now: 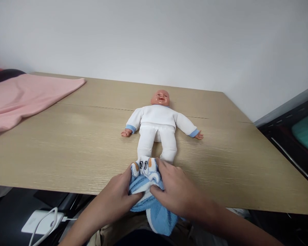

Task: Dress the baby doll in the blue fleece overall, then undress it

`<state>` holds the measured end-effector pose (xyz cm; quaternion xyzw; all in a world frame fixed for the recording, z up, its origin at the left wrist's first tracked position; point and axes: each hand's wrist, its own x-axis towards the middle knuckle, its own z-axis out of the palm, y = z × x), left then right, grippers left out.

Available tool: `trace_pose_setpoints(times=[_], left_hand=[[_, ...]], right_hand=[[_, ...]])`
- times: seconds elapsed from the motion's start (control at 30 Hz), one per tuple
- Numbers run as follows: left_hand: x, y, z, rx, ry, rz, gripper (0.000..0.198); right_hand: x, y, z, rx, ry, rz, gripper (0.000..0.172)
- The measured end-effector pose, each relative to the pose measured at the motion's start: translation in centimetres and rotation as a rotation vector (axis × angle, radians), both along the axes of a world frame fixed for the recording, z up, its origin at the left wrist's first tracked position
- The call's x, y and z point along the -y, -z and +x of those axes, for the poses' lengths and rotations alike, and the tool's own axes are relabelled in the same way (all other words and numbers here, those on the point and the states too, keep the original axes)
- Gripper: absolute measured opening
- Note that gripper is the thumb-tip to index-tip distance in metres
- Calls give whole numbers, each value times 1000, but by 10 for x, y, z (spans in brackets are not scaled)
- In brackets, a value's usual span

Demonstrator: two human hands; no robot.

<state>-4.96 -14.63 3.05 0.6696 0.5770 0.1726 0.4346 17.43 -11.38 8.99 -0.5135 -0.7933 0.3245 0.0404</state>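
Observation:
A baby doll (pixel 157 116) lies on its back on the wooden table, arms spread, dressed in a white top with blue cuffs. Its legs point toward me, and its feet are hidden. Both my hands grip a blue-and-white terry doll garment (pixel 146 186) with an animal face on it, at the doll's lower legs. My left hand (pixel 122 191) is closed on the garment's left side, thumb pressed on the fabric. On the right side, my right hand (pixel 177 186) holds bunched cloth between thumb and fingers. Part of the garment hangs below the table's front edge.
The wooden table (pixel 74 143) meets a white wall (pixel 154 41). A pink cloth (pixel 28 95) lies at the left. Below the front edge, at lower left, is a white power bank (pixel 42 222) with a cable. A black rack (pixel 297 136) stands at the right.

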Motion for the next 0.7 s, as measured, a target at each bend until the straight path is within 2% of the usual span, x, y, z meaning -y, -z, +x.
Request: trace_pose_setpoints(times=[0.13, 0.27, 0.43, 0.57, 0.7], left_hand=[[6, 5, 2, -6, -42, -23, 40], [9, 12, 5, -177, -29, 32, 50], [5, 16, 6, -306, 37, 88, 41], [0, 15, 6, -151, -47, 97, 32], [-2, 14, 7, 63, -141, 109, 26]], right_hand=[[7, 5, 0, 45, -7, 26, 44], [8, 11, -2, 63, -15, 43, 55], [4, 12, -2, 8, -5, 9, 58], [0, 14, 2, -46, 8, -18, 59], [-4, 18, 7, -69, 47, -26, 41]])
